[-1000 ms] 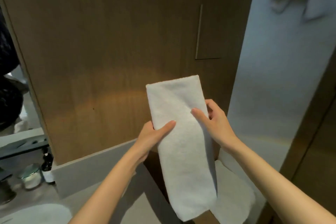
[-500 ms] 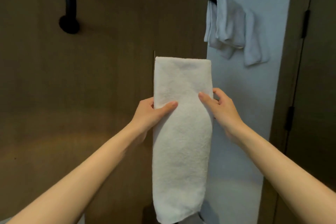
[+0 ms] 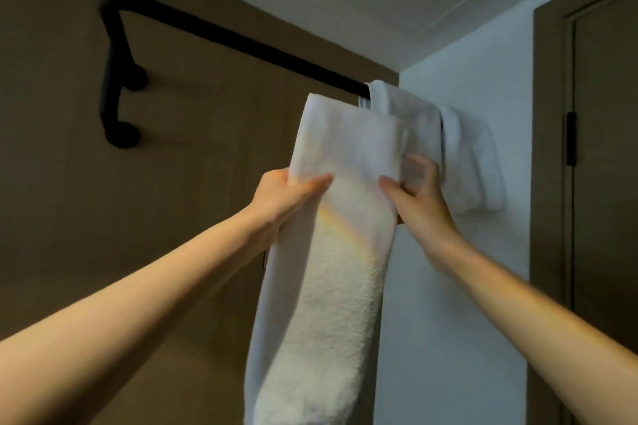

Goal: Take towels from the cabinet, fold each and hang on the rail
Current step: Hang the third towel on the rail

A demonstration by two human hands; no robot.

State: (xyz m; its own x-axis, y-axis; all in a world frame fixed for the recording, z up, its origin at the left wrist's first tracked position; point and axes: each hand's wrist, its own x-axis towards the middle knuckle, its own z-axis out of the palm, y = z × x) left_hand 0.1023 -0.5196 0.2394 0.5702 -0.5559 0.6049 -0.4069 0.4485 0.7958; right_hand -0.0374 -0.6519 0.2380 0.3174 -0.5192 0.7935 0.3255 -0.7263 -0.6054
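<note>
Both hands (image 3: 286, 193) have raised the folded towel (image 3: 331, 252) to the rail (image 3: 241, 41).

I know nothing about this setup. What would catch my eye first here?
A long folded white towel is held up mid-picture, with the left hand gripping its left edge and the right hand its right edge. Behind its top, a black rail runs along the brown wall. Other hung towels drape over the rail's right end.
</note>
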